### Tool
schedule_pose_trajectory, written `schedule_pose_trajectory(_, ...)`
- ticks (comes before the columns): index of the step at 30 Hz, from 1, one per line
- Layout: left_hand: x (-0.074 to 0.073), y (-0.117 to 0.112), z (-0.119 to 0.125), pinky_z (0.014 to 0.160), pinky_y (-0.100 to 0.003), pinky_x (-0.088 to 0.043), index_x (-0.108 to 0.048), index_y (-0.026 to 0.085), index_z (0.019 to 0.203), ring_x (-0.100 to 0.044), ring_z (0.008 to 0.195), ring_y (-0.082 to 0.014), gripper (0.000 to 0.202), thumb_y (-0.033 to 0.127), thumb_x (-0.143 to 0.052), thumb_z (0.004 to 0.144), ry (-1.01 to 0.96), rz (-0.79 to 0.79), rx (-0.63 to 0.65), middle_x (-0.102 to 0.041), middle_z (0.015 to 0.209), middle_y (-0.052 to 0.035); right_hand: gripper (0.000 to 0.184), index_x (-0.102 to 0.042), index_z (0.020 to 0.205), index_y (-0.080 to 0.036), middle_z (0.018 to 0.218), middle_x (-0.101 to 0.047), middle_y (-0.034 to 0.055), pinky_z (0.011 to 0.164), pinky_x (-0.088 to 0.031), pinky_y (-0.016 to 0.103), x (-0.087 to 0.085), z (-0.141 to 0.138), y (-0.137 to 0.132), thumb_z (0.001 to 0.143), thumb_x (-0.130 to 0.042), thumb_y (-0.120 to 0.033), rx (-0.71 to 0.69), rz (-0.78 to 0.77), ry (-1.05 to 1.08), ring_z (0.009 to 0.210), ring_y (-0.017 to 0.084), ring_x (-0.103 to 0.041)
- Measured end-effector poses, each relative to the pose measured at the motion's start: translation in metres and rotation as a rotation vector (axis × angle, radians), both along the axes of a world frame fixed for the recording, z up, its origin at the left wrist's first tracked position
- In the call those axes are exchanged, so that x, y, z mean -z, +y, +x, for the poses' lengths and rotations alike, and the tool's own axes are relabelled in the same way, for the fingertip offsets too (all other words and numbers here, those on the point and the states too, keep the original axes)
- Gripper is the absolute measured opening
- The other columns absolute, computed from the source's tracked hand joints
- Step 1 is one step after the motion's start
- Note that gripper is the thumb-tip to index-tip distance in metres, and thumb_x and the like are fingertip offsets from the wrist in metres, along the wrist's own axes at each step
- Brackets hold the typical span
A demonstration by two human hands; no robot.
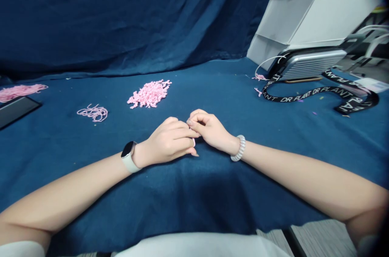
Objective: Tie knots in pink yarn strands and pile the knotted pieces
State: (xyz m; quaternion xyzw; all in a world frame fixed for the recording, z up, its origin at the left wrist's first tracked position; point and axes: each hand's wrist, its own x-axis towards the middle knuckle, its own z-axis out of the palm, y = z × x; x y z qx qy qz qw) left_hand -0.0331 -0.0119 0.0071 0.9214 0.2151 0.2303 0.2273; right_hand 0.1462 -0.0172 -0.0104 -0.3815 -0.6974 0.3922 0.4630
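Observation:
Both hands meet above the middle of the blue cloth. My left hand (173,139), with a watch on its wrist, is closed, and a short piece of pink cord (193,142) shows between its fingers. Its fingertips touch those of my right hand (211,129), which is closed in a pinch; whatever lies between that thumb and finger is hidden. Beyond my left hand is a pile of small knotted pink cord pieces (150,94). A loose tangle of pink cord lengths (93,113) lies to the left of that pile.
At the far left, a bundle of pink cord (22,91) lies behind a dark flat device (18,111). A black lettered lanyard (306,94) curls before a ribbed silver case (314,65) on the right. Blue fabric (121,18) hangs behind, beside white panels (306,13).

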Motion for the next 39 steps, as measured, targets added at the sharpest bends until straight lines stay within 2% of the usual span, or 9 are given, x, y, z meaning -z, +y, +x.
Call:
schedule_pose_trajectory(5, 0.000, -0.001, 0.001, 0.084, -0.036, -0.032, -0.069, 0.027, 0.084, -0.060, 0.095, -0.0217, 0.012, 0.036, -0.064, 0.076, 0.011, 0.015, -0.035, -0.071, 0.093, -0.0036, 0.029, -0.051, 0.055, -0.017, 0.075, -0.053, 0.0020, 0.075, -0.040, 0.029, 0.002, 0.000, 0.002, 0.081, -0.055, -0.029, -0.009, -0.019, 0.000, 0.074, 0.013, -0.050)
schedule_pose_trajectory(12, 0.008, 0.008, -0.005, 0.073, -0.033, -0.038, -0.069, 0.028, 0.092, -0.063, 0.083, -0.0170, 0.019, 0.017, -0.062, 0.078, -0.151, 0.501, -0.143, -0.072, 0.092, -0.0018, 0.027, -0.051, 0.056, -0.016, 0.073, -0.053, 0.0012, 0.077, -0.039, 0.028, 0.002, 0.000, 0.004, 0.082, -0.054, -0.025, 0.020, -0.025, -0.004, 0.075, 0.013, -0.050)
schedule_pose_trajectory(14, 0.007, 0.008, -0.003, 0.071, -0.031, -0.040, -0.069, 0.026, 0.090, -0.063, 0.080, -0.0159, 0.019, 0.014, -0.064, 0.076, -0.224, 0.548, -0.161, -0.072, 0.089, -0.0013, 0.024, -0.052, 0.058, -0.016, 0.075, -0.053, 0.0015, 0.078, -0.039, 0.029, 0.003, 0.000, 0.005, 0.081, -0.054, -0.024, 0.035, -0.023, -0.013, 0.076, 0.013, -0.050)
schedule_pose_trajectory(17, 0.001, 0.004, 0.004, 0.073, -0.029, -0.044, -0.070, 0.022, 0.084, -0.063, 0.079, -0.0149, 0.014, 0.013, -0.063, 0.076, -0.354, 0.355, -0.200, -0.072, 0.084, -0.0021, 0.027, -0.051, 0.058, -0.016, 0.075, -0.053, 0.0017, 0.078, -0.039, 0.029, 0.004, 0.001, 0.006, 0.083, -0.053, -0.026, 0.043, -0.023, -0.011, 0.076, 0.013, -0.049)
schedule_pose_trajectory(23, -0.002, -0.003, 0.018, 0.064, -0.023, -0.045, -0.070, 0.015, 0.077, -0.059, 0.067, -0.0116, 0.009, 0.023, -0.069, 0.072, -0.587, -0.536, -0.415, -0.068, 0.076, -0.0035, 0.027, -0.049, 0.060, -0.016, 0.075, -0.051, 0.0015, 0.075, -0.039, 0.028, 0.006, 0.000, 0.006, 0.084, -0.051, -0.029, 0.073, -0.063, 0.027, 0.073, 0.012, -0.048)
schedule_pose_trajectory(29, 0.004, -0.001, 0.022, 0.050, -0.017, -0.036, -0.068, 0.013, 0.075, -0.042, 0.053, -0.0033, 0.011, 0.023, -0.071, 0.070, -0.771, -1.205, -0.321, -0.057, 0.065, 0.0008, 0.022, -0.050, 0.063, -0.016, 0.077, -0.052, 0.0018, 0.075, -0.039, 0.028, 0.007, -0.001, 0.006, 0.083, -0.050, -0.023, 0.085, -0.075, 0.022, 0.074, 0.013, -0.049)
schedule_pose_trajectory(31, 0.003, -0.001, 0.022, 0.051, -0.017, -0.037, -0.068, 0.014, 0.075, -0.043, 0.053, -0.0031, 0.010, 0.022, -0.070, 0.071, -0.779, -1.212, -0.315, -0.057, 0.065, 0.0008, 0.021, -0.050, 0.063, -0.016, 0.078, -0.052, 0.0019, 0.076, -0.039, 0.028, 0.007, -0.001, 0.005, 0.083, -0.049, -0.022, 0.060, -0.066, 0.011, 0.076, 0.013, -0.049)
schedule_pose_trajectory(35, 0.003, 0.000, 0.020, 0.056, -0.018, -0.041, -0.070, 0.015, 0.073, -0.050, 0.057, -0.0054, 0.008, 0.018, -0.074, 0.066, -0.761, -0.948, -0.369, -0.063, 0.066, -0.0004, 0.021, -0.049, 0.063, -0.016, 0.077, -0.051, 0.0018, 0.076, -0.039, 0.028, 0.006, -0.001, 0.006, 0.083, -0.049, -0.021, 0.042, -0.057, -0.008, 0.075, 0.013, -0.048)
schedule_pose_trajectory(39, 0.004, 0.000, 0.018, 0.061, -0.020, -0.044, -0.070, 0.018, 0.072, -0.056, 0.062, -0.0079, 0.009, 0.016, -0.074, 0.065, -0.754, -0.830, -0.385, -0.067, 0.070, -0.0005, 0.022, -0.048, 0.062, -0.016, 0.076, -0.050, 0.0015, 0.074, -0.038, 0.027, 0.005, -0.001, 0.006, 0.083, -0.049, -0.021, 0.021, -0.051, -0.044, 0.073, 0.012, -0.047)
